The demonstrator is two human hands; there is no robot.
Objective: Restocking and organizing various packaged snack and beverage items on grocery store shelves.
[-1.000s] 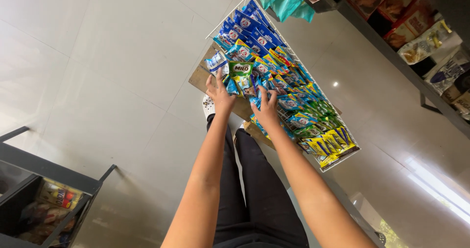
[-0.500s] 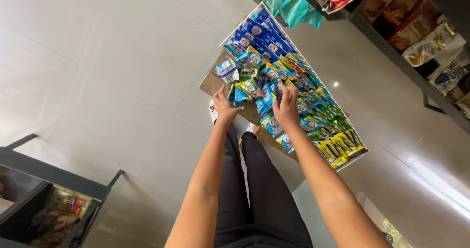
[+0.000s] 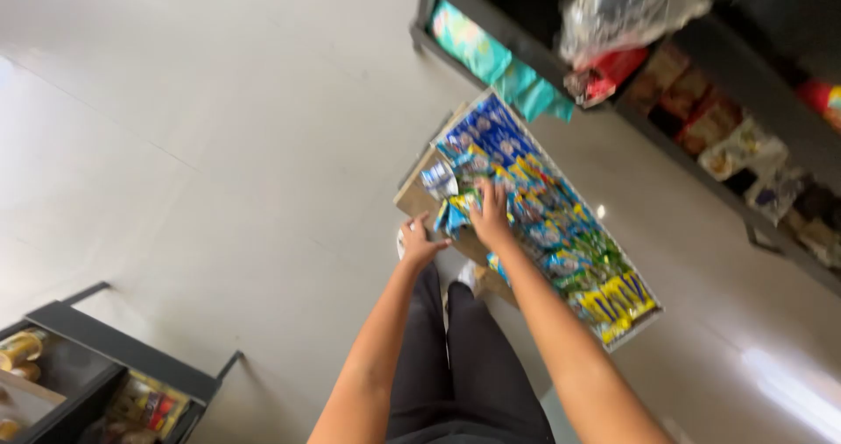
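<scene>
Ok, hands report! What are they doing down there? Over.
Right hand flat on the snack packets in the tray. Left hand at the tray's near edge, holding nothing visible. Nothing blocking.

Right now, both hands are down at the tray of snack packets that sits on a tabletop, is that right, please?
Not quite: the tray of snack packets sits low on the floor, not a tabletop, as the head view shows. The left hand and right hand are indeed down at it.

Bare floor (image 3: 201,146) left of tray (image 3: 631,334); shelf (image 3: 701,172) crowds right
</scene>
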